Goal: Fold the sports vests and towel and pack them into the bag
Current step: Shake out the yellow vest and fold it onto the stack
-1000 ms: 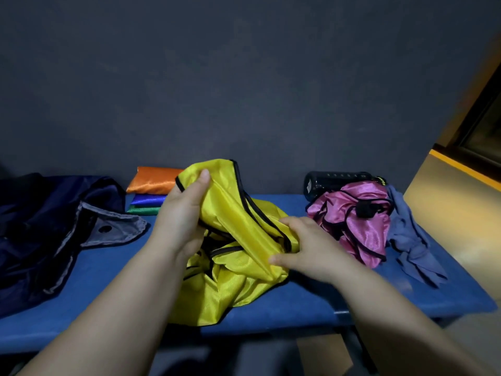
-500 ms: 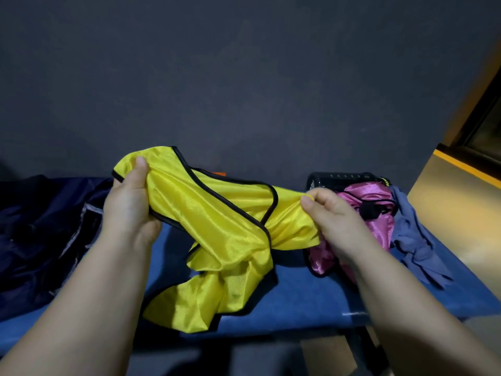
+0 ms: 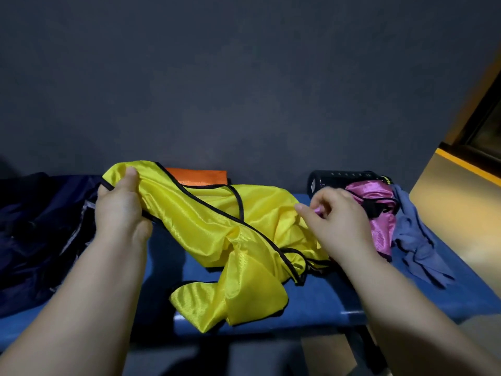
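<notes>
Fingers of left hand [image 3: 119, 210] clamped on glossy, crumpled yellow vest [image 3: 217, 226], right hand [image 3: 333, 218] fingers loosely curled, apart

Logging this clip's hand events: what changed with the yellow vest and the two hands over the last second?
The left hand lifted one edge of the yellow vest up and to the left, pulling the bunched cloth out into a long drape. The right hand pinched the other end half a second ago, and now seems to have let it go. The orange folded vest, pink vest and dark bag stayed put.
</notes>
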Available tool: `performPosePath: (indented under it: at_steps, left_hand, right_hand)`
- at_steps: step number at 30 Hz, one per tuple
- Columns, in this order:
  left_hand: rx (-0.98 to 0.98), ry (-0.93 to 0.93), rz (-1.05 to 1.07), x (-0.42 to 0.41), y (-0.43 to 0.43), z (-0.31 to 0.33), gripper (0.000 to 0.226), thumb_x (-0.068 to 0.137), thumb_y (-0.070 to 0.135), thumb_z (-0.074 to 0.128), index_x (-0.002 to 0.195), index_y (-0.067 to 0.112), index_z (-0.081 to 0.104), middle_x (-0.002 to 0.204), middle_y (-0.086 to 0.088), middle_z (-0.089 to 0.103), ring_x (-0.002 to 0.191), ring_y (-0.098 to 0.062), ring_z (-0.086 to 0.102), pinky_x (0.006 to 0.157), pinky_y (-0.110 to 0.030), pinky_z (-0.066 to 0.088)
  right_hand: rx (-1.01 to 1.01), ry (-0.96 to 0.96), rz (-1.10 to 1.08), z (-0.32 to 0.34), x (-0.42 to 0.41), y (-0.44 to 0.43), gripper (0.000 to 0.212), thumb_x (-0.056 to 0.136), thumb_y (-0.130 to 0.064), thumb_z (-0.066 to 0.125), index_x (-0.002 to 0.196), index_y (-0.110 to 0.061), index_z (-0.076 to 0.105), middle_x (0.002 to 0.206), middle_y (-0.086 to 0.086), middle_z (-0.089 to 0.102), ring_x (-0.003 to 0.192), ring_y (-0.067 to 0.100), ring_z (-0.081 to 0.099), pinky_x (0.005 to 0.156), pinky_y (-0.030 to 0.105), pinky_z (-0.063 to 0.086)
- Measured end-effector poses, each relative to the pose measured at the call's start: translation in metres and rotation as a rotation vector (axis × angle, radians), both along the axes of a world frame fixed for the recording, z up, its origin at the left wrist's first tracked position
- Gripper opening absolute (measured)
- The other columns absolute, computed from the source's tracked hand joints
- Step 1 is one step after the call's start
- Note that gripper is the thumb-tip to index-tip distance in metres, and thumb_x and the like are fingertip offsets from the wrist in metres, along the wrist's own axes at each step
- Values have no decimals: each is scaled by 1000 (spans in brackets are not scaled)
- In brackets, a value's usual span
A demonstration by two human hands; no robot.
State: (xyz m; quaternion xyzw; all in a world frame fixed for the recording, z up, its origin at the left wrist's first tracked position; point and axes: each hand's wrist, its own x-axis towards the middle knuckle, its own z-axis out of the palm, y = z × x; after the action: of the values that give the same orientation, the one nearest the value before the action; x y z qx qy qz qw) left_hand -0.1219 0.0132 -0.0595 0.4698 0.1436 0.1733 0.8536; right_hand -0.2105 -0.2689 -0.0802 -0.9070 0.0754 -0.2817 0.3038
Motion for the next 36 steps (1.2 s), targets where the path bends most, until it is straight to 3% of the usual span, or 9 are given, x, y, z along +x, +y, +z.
performPosePath:
  at_steps: [3,7,11,14,19,24,29,33,36]
  left_hand:
    - [32,-2,-19,-1,-1,0,18,95,29,62,111,25,56,98,10,61,103,-13,63,82,-33,53]
    - [-39,-56,-132,-8,-10,-1,7,93,22,64,96,26,59,92,7,70,90,-12,70,90,-42,55]
    - [-75,-96,-267,-14,-17,0,14,93,22,63,107,22,63,85,6,75,88,-13,72,71,-35,59]
    - [-110,-89,-350,-17,-20,2,27,94,22,61,120,16,60,87,0,75,84,-17,74,59,-34,59]
    - [-82,-65,-437,-20,-26,1,19,95,22,59,112,13,62,80,-2,75,75,-18,74,56,-35,59]
    - [-47,-30,-465,-22,-31,-2,11,96,19,58,103,13,64,78,-3,75,73,-19,74,55,-37,59]
    - [34,31,-449,-24,-37,-10,25,93,20,62,117,12,60,82,-3,73,77,-19,72,62,-33,57]
    - [109,65,-442,-27,-43,-16,4,95,18,61,92,16,60,65,3,69,60,-11,68,52,-23,51]
    - [150,72,-417,-29,-43,-18,6,94,21,62,88,20,60,69,4,69,69,-14,67,58,-27,49]
  right_hand:
    - [-15,290,40,0,-6,9,46,86,-57,58,62,-18,59,59,-4,55,62,12,53,57,29,39]
    - [-66,578,54,-24,1,23,47,88,-67,48,94,-25,70,86,-10,66,86,13,61,75,31,50]
    - [43,565,37,-35,4,33,43,86,-67,50,107,-32,64,101,-13,61,101,15,59,84,32,49]
    - [100,546,25,-36,7,36,35,86,-67,51,99,-36,63,92,-16,57,96,14,59,83,33,50]
    - [83,567,29,-41,13,36,37,81,-70,57,82,-34,65,83,-15,62,81,9,59,71,31,52]
    - [111,560,13,-44,17,42,40,80,-72,57,80,-33,65,83,-16,63,81,8,59,74,32,53]
    - [195,506,-3,-45,18,45,33,82,-64,61,77,-32,66,79,-16,63,81,9,61,75,33,53]
    - [197,512,9,-46,21,47,29,85,-59,62,79,-31,68,80,-15,65,79,9,61,70,29,50]
    - [214,510,26,-47,23,48,24,86,-49,67,74,-28,66,77,-12,64,77,11,60,67,29,47]
